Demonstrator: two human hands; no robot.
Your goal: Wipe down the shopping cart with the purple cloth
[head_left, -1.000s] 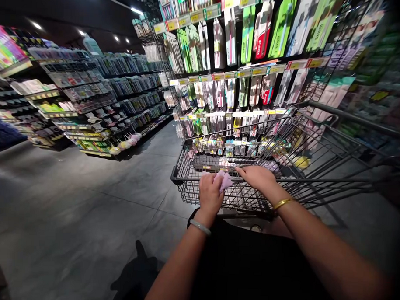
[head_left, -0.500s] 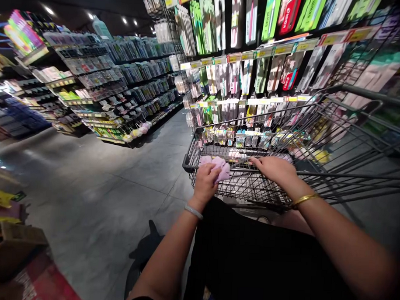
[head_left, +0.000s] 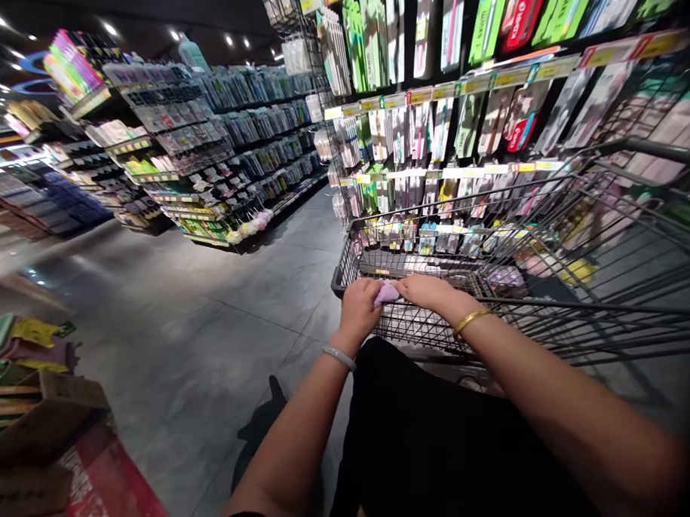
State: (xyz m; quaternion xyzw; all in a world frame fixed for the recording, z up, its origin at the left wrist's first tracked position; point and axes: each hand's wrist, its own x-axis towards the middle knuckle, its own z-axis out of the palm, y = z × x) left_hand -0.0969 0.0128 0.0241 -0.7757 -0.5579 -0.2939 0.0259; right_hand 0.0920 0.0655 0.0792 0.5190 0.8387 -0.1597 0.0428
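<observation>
A lilac cloth [head_left: 387, 293] is bunched over the near top rail of the black wire shopping cart [head_left: 416, 321]. My left hand [head_left: 361, 304], with a pale bangle at its wrist, is closed around the cloth and rail near the cart's front corner. From the other side my right hand [head_left: 431, 293], a gold bangle on its wrist, meets the cloth with its fingertips, fingers closed against it. Most of the cloth is hidden by the two hands. Inside the cart, a few pale packaged items show faintly through the wires.
Racks of packaged toothbrush-like goods [head_left: 417, 125] stand right behind the cart. Another stocked shelf unit [head_left: 202, 148] lies across the aisle at left. Cardboard boxes [head_left: 45, 406] stand at the lower left. The grey floor [head_left: 218, 314] runs between them.
My right hand has moved left along the rail to the cloth. The cloth, spread out before, is now bunched small between both hands. The view has shifted slightly left.
</observation>
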